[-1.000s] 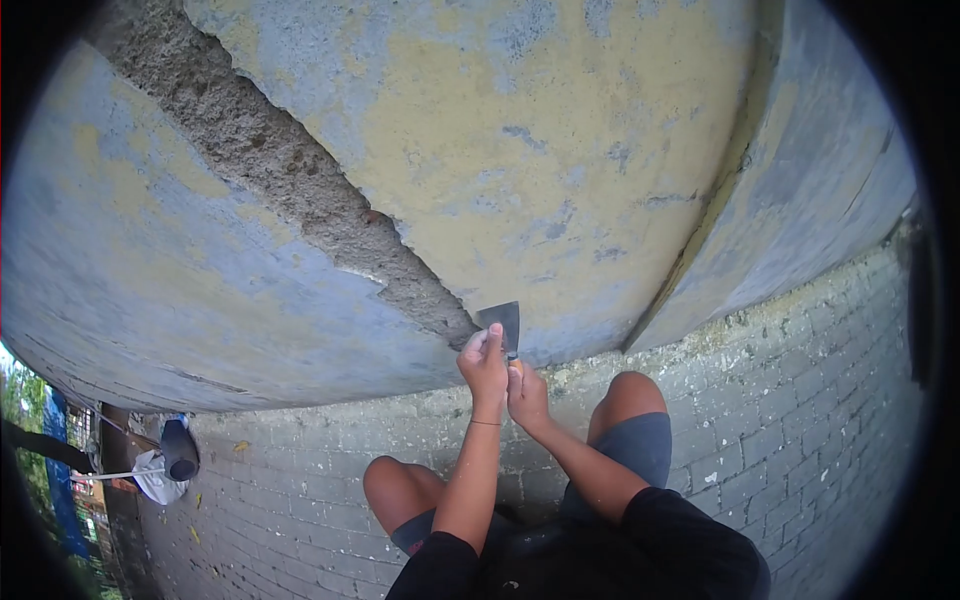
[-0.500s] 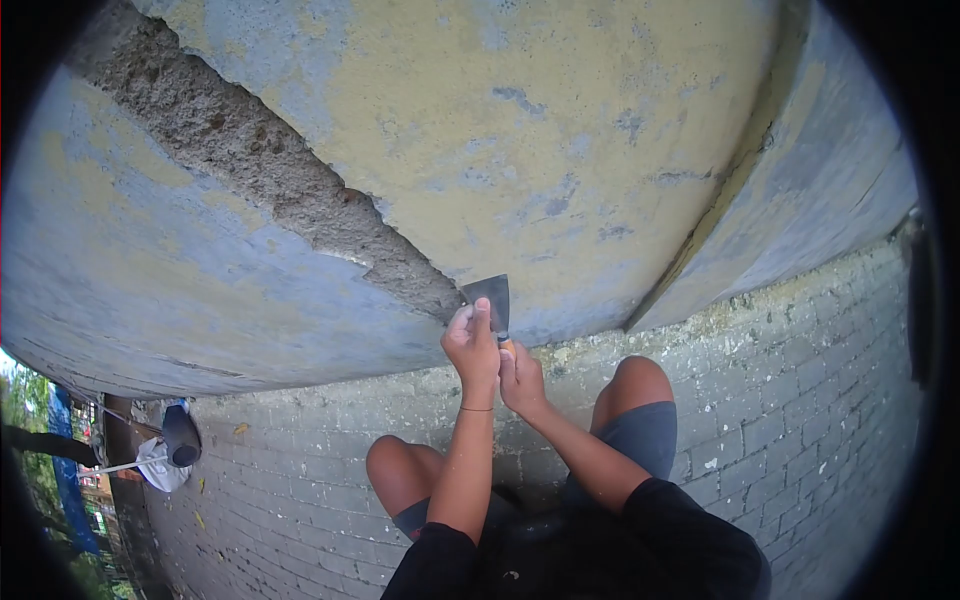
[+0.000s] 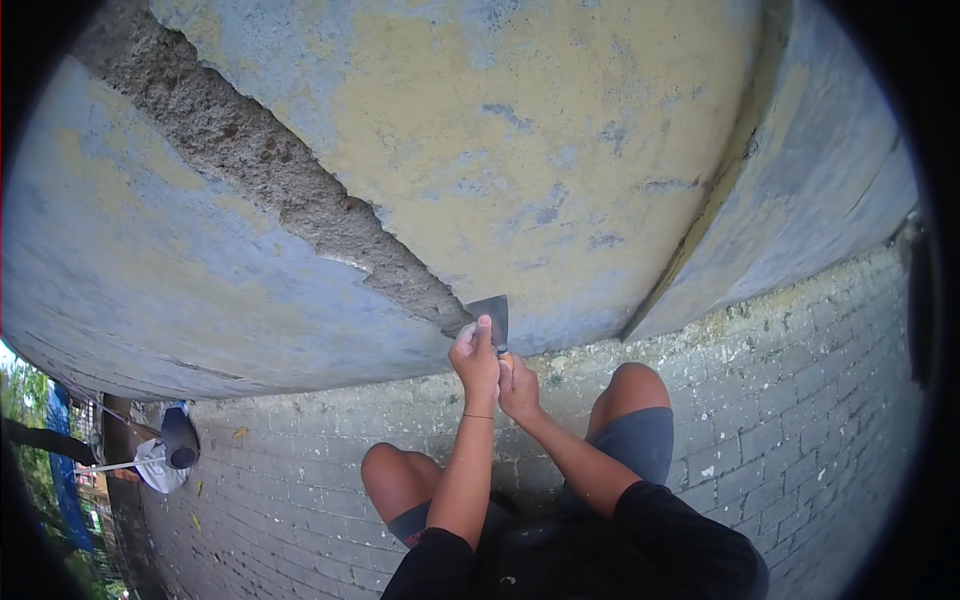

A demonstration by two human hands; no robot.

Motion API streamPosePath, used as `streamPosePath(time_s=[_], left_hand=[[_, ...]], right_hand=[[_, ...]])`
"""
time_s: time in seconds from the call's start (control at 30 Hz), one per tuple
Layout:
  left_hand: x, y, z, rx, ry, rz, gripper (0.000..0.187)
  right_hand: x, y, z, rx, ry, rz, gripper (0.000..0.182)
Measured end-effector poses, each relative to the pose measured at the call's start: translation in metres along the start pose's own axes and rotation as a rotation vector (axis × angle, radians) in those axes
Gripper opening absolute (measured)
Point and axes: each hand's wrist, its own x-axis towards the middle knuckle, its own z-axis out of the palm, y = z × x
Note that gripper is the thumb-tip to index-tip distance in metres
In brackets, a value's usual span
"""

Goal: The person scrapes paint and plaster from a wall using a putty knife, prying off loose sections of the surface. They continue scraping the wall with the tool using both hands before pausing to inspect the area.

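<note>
A putty knife [image 3: 493, 310] with a dark flat blade and an orange-brown handle is held in both hands against the lower part of the painted wall [image 3: 560, 140]. My left hand [image 3: 476, 362] is closed on the blade, its thumb pressed on the flat face. Just beside it, my right hand [image 3: 519, 390] wraps round the handle, most of which it hides. The blade's top edge is at the lower end of a long rough groove [image 3: 270, 160], where bare grey-brown mortar shows between edges of yellow and blue-grey paint.
Both bent knees [image 3: 637, 395] flank my forearms. Brick paving [image 3: 300, 470] runs along the wall's foot. At the left stand a dark bucket-like container [image 3: 180, 438] and a white sack [image 3: 160, 470]. A raised ledge [image 3: 695, 235] crosses the wall at the right.
Both hands and the putty knife have shifted a little lower in view, toward the wall's foot. The grip is unchanged; the camera view has shifted slightly.
</note>
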Motion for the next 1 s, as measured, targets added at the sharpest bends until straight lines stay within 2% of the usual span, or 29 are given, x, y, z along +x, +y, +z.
streamPosePath(time_s=[0.07,0.13,0.2,0.27,0.37,0.4,0.47,0.5,0.57,0.67,0.73,0.77,0.87,1.0], left_hand=[[0.006,0.015,0.000,0.002,0.010,0.025,0.027],[0.003,0.039,-0.002,-0.075,-0.078,0.123,0.024],[0.003,0.031,-0.003,-0.067,-0.094,0.124,0.025],[0.000,0.015,-0.006,0.010,-0.037,0.017,0.026],[0.000,0.004,-0.004,0.035,0.014,0.042,0.027],[0.003,0.017,-0.001,0.035,0.011,0.046,0.027],[0.000,0.057,-0.002,-0.028,-0.119,0.141,0.028],[0.002,0.063,-0.005,-0.008,-0.177,0.147,0.028],[0.005,0.042,-0.010,0.026,-0.167,0.124,0.028],[0.004,0.022,-0.010,0.049,-0.139,0.087,0.027],[-0.002,0.038,-0.004,-0.012,-0.059,0.074,0.026],[0.002,0.047,-0.005,-0.053,-0.109,0.139,0.026],[0.007,0.045,-0.012,-0.023,-0.171,0.129,0.026],[-0.002,0.024,-0.009,0.037,-0.125,0.022,0.025]], right_hand=[[0.006,-0.012,-0.002,0.032,-0.013,-0.049,0.027],[0.008,-0.030,-0.008,0.084,-0.049,0.011,0.028],[0.004,-0.030,-0.008,0.138,-0.056,0.032,0.028],[-0.009,-0.011,0.004,0.051,0.008,0.021,0.030],[-0.008,-0.001,0.012,0.030,0.058,-0.018,0.033],[0.003,-0.014,0.008,0.032,0.062,-0.020,0.033],[0.011,-0.052,-0.008,0.157,0.002,-0.040,0.033],[0.001,-0.050,-0.008,0.155,-0.010,-0.023,0.033],[0.004,-0.040,-0.007,0.177,-0.034,0.058,0.031],[-0.007,-0.019,0.003,0.090,0.062,-0.009,0.035],[0.006,-0.033,0.003,0.090,0.091,-0.078,0.035],[0.007,-0.039,0.000,0.080,0.100,-0.127,0.035],[0.002,-0.047,-0.007,0.162,-0.023,0.058,0.035],[-0.006,-0.026,-0.003,0.120,-0.005,0.073,0.030]])
